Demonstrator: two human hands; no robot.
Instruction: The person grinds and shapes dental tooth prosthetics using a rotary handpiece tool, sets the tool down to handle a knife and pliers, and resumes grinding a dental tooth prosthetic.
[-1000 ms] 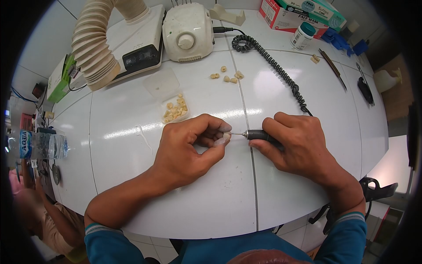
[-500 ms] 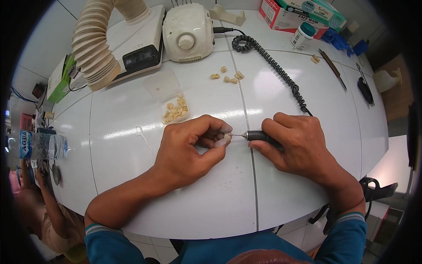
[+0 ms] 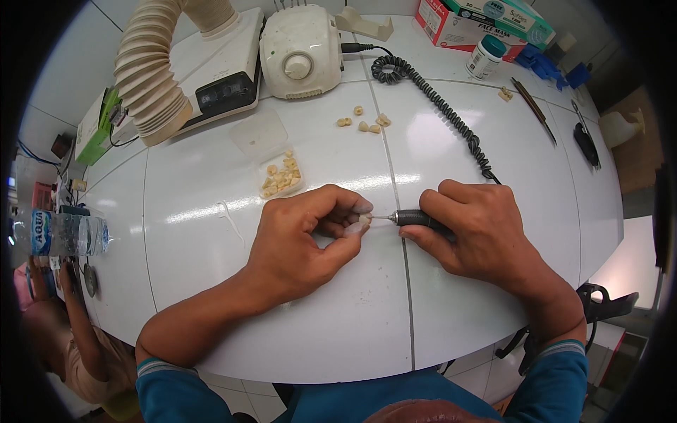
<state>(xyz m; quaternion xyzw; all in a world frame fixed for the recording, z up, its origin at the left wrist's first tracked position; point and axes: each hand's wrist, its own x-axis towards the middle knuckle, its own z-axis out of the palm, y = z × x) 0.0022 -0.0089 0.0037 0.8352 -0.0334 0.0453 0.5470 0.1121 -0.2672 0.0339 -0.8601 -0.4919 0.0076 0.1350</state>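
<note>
Between the thumb and fingertips of my left hand point(image 3: 307, 236) is a small cream-coloured dental crown point(image 3: 364, 219), partly hidden by the fingers. My right hand point(image 3: 476, 229) is wrapped round a black rotary handpiece point(image 3: 415, 217) that lies level and points left. Its thin metal bur point(image 3: 381, 216) reaches the crown; the exact contact is too small to make out. Pale dust point(image 3: 367, 292) is scattered on the table below. Just beyond my left hand, a clear box point(image 3: 283, 187) with its lid open holds several more tooth-like pieces.
A control unit point(image 3: 300, 53) with a dial stands at the back, joined to a coiled cord point(image 3: 444, 106). Left of it is a ribbed suction hose point(image 3: 144, 77). Loose crowns point(image 3: 369, 127) lie mid-table. Mask boxes point(image 3: 479, 28) and carving tools point(image 3: 534, 109) are at right. Another person point(image 3: 81, 345) sits at left.
Both hands, the crown and the handpiece stay almost exactly where they were. At far left the other person's arms have shifted slightly.
</note>
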